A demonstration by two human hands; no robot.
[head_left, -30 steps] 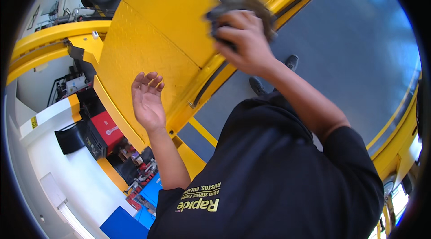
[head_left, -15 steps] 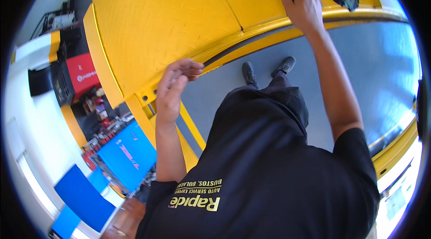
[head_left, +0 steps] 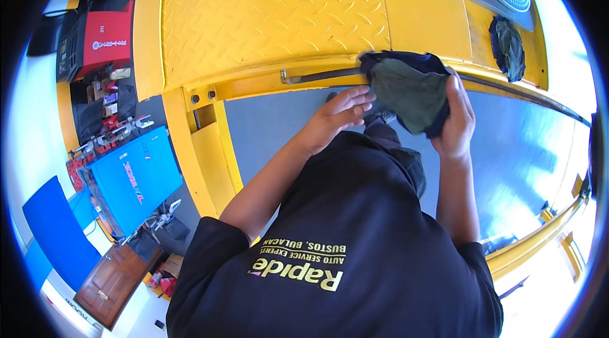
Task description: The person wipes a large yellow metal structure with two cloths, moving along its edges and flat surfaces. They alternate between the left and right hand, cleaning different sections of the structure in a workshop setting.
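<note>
Right hand [head_left: 458, 123] gripped a dark crumpled rag [head_left: 409, 92] at upper centre-right of frame, fingers wrapped round its right edge. Left hand [head_left: 336, 116] was open w/ fingers straight, tips just beside the rag's left edge, below the yellow tread-plate ramp [head_left: 273, 14]. 2nd rag [head_left: 507, 47] lay upper right.

The right hand [head_left: 458, 123] grips a crumpled dark green and navy cloth rag [head_left: 409, 90] against the edge of a yellow tread-plate metal platform [head_left: 273, 14]. The left hand [head_left: 336, 117], fingers extended, rests just beside the rag. Another dark rag [head_left: 507, 48] lies on the platform's far end.
</note>
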